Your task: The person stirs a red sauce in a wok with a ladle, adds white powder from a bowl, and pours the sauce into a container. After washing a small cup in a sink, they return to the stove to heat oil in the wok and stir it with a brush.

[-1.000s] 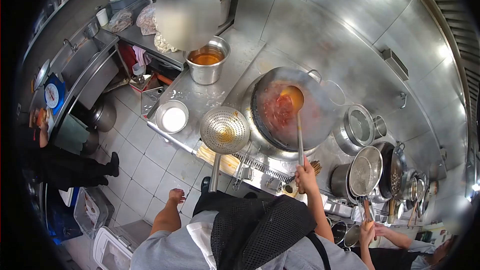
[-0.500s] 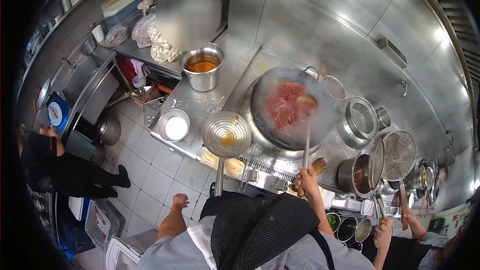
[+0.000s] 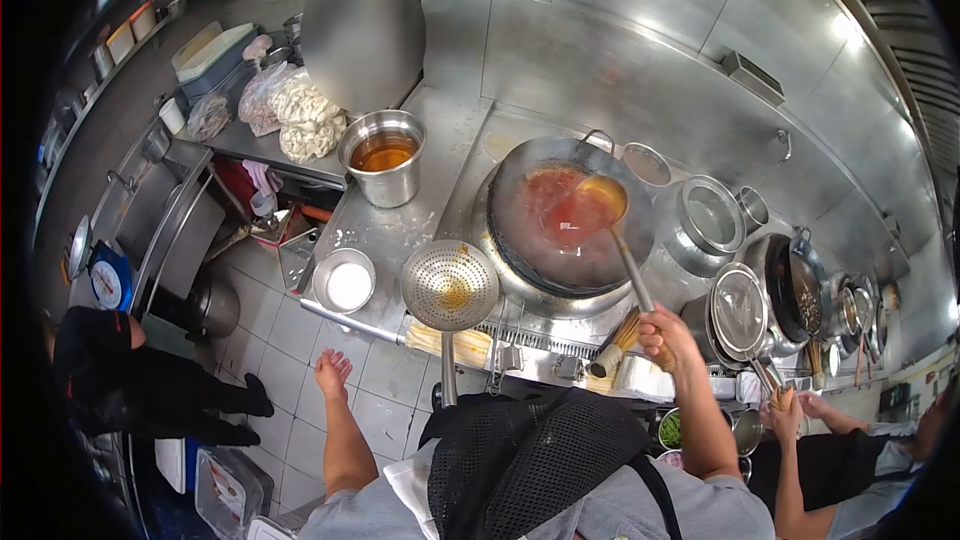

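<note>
A large black wok stands on the stove, with steaming red sauce in it. My right hand is wrapped round the wooden end of a long ladle. The ladle's bowl tilts at the wok's far right side, with reddish-orange liquid in it. Away from the counter's front edge, my left hand hangs over the floor, fingers spread and nothing in them. Between my hands a perforated skimmer rests at the counter edge, its handle pointing toward me.
Left of the wok are a metal pot of amber liquid and a bowl of white contents. A bamboo brush lies near my right hand. Pots and a strainer stand right, where a co-worker works. Another person stands left.
My right hand has moved right and slightly up, swinging the ladle's handle. The ladle's bowl has shifted up and left. My left hand has moved left and up, its fingers spreading. Steam has thinned.
</note>
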A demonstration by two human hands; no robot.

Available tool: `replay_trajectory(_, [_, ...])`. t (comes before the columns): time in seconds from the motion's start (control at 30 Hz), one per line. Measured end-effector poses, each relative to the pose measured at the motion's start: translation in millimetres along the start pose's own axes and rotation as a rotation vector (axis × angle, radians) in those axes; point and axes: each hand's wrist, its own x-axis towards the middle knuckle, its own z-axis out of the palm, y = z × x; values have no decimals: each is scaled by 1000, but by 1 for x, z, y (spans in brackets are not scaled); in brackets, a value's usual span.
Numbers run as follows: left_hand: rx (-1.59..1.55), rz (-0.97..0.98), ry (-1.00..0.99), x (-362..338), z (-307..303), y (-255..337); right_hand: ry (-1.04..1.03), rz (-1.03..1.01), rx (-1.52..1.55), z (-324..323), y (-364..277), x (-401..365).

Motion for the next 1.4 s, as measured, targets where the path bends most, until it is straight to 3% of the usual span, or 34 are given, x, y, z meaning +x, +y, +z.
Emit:
replay_trajectory(0.13, [-6, -98, -169, -7, 40, 51, 163, -169, -353, 3, -47, -37])
replay_trajectory(0.27, [30, -77, -264, 13, 56, 53, 219, -375, -522, 30, -90, -90])
replay_trajectory(0.4, [66, -12, -217, 13, 72, 51, 200, -535, -564, 43, -109, -119])
replay_trajectory(0.5, [36, -2, -208, 14, 83, 52, 238, -590, -604, 40, -90, -112])
replay_trajectory(0.67, [-33, 17, -225, 22, 85, 44, 381, -689, -802, -13, -3, -29])
replay_trajectory(0.87, [-83, 58, -217, 25, 90, 42, 365, -511, -572, 0, 89, 3])
replay_trajectory(0.93, [-157, 43, -219, 22, 91, 41, 269, -462, -501, 10, 103, 5])
replay_trajectory(1.03, [-124, 13, -199, 11, 93, 41, 178, -323, -308, 22, 104, 7])
replay_trajectory(1.1, [-124, -11, -156, 7, 90, 37, 31, 52, 243, 8, 91, 31])
replay_trajectory(1.17, [-87, 5, -152, 16, 75, 20, -16, 33, 229, -2, 80, 47])
replay_trajectory(1.27, [47, -10, -156, 24, 45, -7, -52, -65, 39, -25, 105, 79])
replay_trajectory(1.33, [215, -50, -149, 18, 22, -27, 458, -610, -1206, -20, 128, 81])
replay_trajectory(1.37, [276, -65, -150, 13, 9, -42, 488, -503, -1159, -5, 129, 63])
replay_trajectory(1.4, [333, -82, -148, 7, -4, -54, 480, -568, -1092, -16, 147, 69])
